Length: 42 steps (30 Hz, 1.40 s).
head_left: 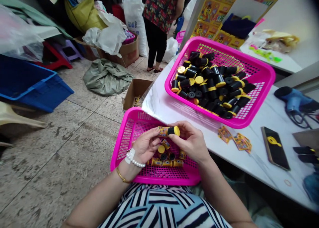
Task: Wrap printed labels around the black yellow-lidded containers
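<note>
Right now both hands are on one small black tube (pixel 169 131) with a yellow cap. The left hand (pixel 147 143) has its grip closed on the end wrapped in a printed orange-yellow label; the right hand (pixel 191 140) has its grip around the capped end, thumb on the near side. The tube lies nearly level above the lower pink basket (pixel 164 181), which sits against the person's striped clothing. Inside that basket are more tubes, several in the same sort of label, whose lettering is too small to read.

Just beyond, the upper pink basket (pixel 270 75) stands on the marbled white tabletop (pixel 159 105), heaped with black tubes with yellow caps and no labels that show. To its near right lie loose printed labels (pixel 241 142), their print too blurred to make out, then a dark phone (pixel 275 148) with a yellow piece (pixel 274 141) on it. A blue heat tool (pixel 294 98) lies farther right.

Behind the upper basket, yellow printed sheets (pixel 206 12) repeat a cartoon figure with unreadable coloured lettering. Across the floor, a white sack (pixel 136 29) carries blurred blue writing beside a standing person (pixel 159 12).
</note>
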{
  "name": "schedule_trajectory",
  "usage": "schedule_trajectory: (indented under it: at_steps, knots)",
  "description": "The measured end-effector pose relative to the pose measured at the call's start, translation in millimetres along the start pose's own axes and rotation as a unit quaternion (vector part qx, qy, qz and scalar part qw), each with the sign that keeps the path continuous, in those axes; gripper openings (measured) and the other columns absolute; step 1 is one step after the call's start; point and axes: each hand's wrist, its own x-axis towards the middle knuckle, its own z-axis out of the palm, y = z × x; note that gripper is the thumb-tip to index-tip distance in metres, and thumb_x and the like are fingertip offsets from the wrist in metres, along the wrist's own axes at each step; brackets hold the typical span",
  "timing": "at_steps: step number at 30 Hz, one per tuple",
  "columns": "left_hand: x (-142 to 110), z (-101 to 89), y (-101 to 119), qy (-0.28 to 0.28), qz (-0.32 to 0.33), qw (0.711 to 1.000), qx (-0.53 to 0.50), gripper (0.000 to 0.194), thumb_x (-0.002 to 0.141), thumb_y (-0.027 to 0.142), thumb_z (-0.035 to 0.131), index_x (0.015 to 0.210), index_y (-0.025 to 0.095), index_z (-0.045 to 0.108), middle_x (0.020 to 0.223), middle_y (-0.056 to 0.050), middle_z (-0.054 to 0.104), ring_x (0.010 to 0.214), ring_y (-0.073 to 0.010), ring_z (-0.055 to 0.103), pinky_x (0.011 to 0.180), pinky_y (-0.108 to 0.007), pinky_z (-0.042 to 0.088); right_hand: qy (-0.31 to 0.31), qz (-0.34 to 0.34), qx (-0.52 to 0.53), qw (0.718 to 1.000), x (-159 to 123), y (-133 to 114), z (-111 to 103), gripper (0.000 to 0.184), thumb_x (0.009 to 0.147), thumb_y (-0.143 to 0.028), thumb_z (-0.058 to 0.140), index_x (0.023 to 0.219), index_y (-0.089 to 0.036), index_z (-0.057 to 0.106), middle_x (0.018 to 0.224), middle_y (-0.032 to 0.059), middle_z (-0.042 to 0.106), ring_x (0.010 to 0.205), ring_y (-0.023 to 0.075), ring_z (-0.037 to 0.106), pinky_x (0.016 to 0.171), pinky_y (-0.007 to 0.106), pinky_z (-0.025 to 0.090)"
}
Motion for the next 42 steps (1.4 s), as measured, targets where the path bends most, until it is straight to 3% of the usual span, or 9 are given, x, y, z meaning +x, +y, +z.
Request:
schedule_trajectory:
  at_steps: [7,12,20,26,29,32,35,38,42]
  knots:
    - [-10.4,6.5,4.6,0.058,0.092,0.991,0.076,0.035,0.066,0.027,0.086,0.091,0.012,0.069,0.068,0.002,0.059,0.049,-0.0019,0.047,0.036,-0.01,0.024,0.038,-0.013,0.08,0.996,-2.6,14.6,14.7,0.033,0.075,-0.032,0.081,0.099,-0.024,0.061,0.097,0.0049,0.073,0.087,0.0201,0.071,0.079,0.035,0.06]
    - [-20.9,2.5,14.1,-0.013,0.048,0.987,0.151,0.042,0.069,0.033,0.086,0.103,0.015,0.069,0.082,-0.003,0.065,0.059,-0.0082,0.057,0.04,-0.015,0.033,-0.014,-0.104,-0.026,0.994,0.4,15.5,9.1,0.035,0.077,-0.03,0.08,0.11,-0.026,0.068,0.101,0.0047,0.068,0.088,0.0186,0.068,0.08,0.034,0.058]
    - [-15.3,8.8,24.1,-0.028,0.127,0.966,0.222,0.03,0.067,0.025,0.086,0.092,0.015,0.073,0.078,-0.003,0.069,0.065,-0.0088,0.06,0.06,-0.021,0.045,-0.136,-0.279,-0.183,0.933,37.8,-9.7,-7.8,0.04,0.083,-0.033,0.074,0.123,-0.027,0.068,0.095,0.0042,0.071,0.083,0.0166,0.068,0.077,0.03,0.058]
    - [-6.8,-0.1,35.3,-0.033,0.084,0.969,0.231,0.041,0.078,0.044,0.077,0.108,0.018,0.067,0.082,-0.004,0.069,0.058,-0.0104,0.062,0.051,-0.021,0.043,-0.136,-0.36,-0.21,0.899,59.7,6.2,-5.8,0.027,0.089,-0.029,0.068,0.115,-0.021,0.069,0.097,0.0081,0.071,0.087,0.0173,0.07,0.076,0.031,0.06]
    - [-6.2,-10.7,33.8,-0.015,0.082,0.967,0.242,0.037,0.078,0.041,0.078,0.103,0.015,0.067,0.078,-0.002,0.067,0.055,-0.0069,0.056,0.05,-0.019,0.04,-0.142,-0.4,-0.2,0.883,61.6,16.7,-0.9,0.026,0.09,-0.028,0.068,0.114,-0.017,0.068,0.099,0.0101,0.071,0.089,0.0176,0.07,0.077,0.031,0.061]
    - [-6.2,-9.5,28.1,-0.002,0.152,0.948,0.28,0.033,0.078,0.035,0.078,0.102,0.016,0.068,0.076,0.0,0.066,0.059,-0.007,0.056,0.055,-0.02,0.043,-0.126,-0.383,-0.155,0.902,57.7,21.5,2.9,0.026,0.084,-0.029,0.075,0.106,-0.015,0.071,0.092,0.0091,0.072,0.081,0.0164,0.071,0.072,0.029,0.061]
    - [-3.5,1.7,24.5,0.009,0.256,0.891,0.375,0.025,0.081,0.032,0.075,0.101,0.018,0.068,0.085,-0.003,0.069,0.073,-0.0114,0.061,0.069,-0.026,0.049,-0.091,-0.275,-0.071,0.954,52.6,24.2,3.8,0.029,0.077,-0.032,0.082,0.098,-0.015,0.073,0.081,0.0049,0.071,0.068,0.0142,0.069,0.063,0.027,0.059]
    - [0.8,10.6,25.4,-0.013,0.298,0.85,0.434,0.024,0.082,0.031,0.073,0.102,0.019,0.069,0.096,-0.005,0.071,0.086,-0.0152,0.064,0.079,-0.029,0.05,-0.08,-0.201,-0.029,0.976,52.0,26.4,0.5,0.027,0.076,-0.034,0.082,0.096,-0.016,0.073,0.08,0.0035,0.071,0.068,0.0139,0.069,0.063,0.027,0.059]
    - [2.5,8.9,28.2,-0.033,0.199,0.918,0.342,0.043,0.086,0.044,0.068,0.121,0.02,0.061,0.08,-0.002,0.068,0.06,-0.0103,0.059,0.054,-0.023,0.045,-0.066,-0.269,-0.08,0.958,58.7,25.8,-8.3,0.028,0.08,-0.032,0.079,0.102,-0.017,0.072,0.087,0.0058,0.073,0.075,0.0147,0.07,0.07,0.03,0.06]
